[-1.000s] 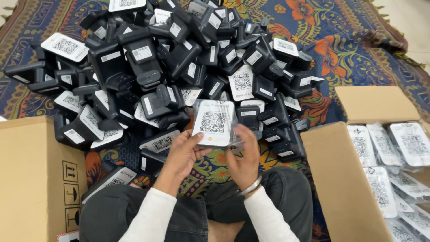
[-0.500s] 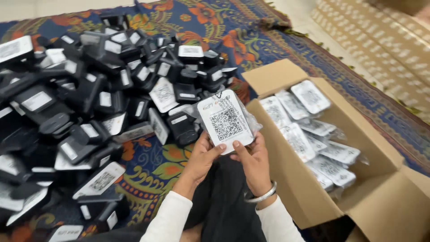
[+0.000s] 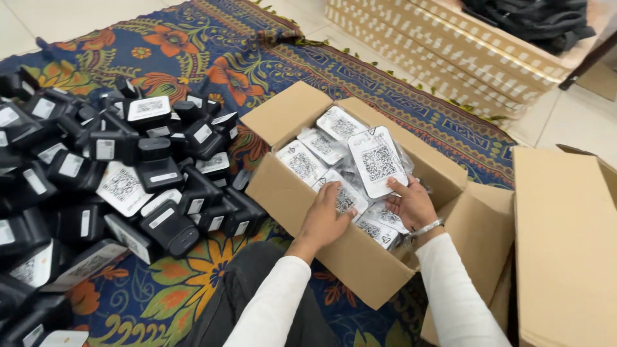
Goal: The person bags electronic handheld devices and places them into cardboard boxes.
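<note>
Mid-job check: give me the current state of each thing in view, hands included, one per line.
Cardboard box: open, flaps out, partly filled with bagged packets.
White packet: held upright over the box.
Right hand: gripping the white packet's lower edge.
Left hand: resting on a bagged packet in the box.
Black devices: heaped loose on the patterned rug.

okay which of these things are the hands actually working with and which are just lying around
In hand:
right hand holding a white-labelled packet
left hand on bagged packets
open cardboard box

Lying about:
pile of black devices
patterned rug
second cardboard box
</note>
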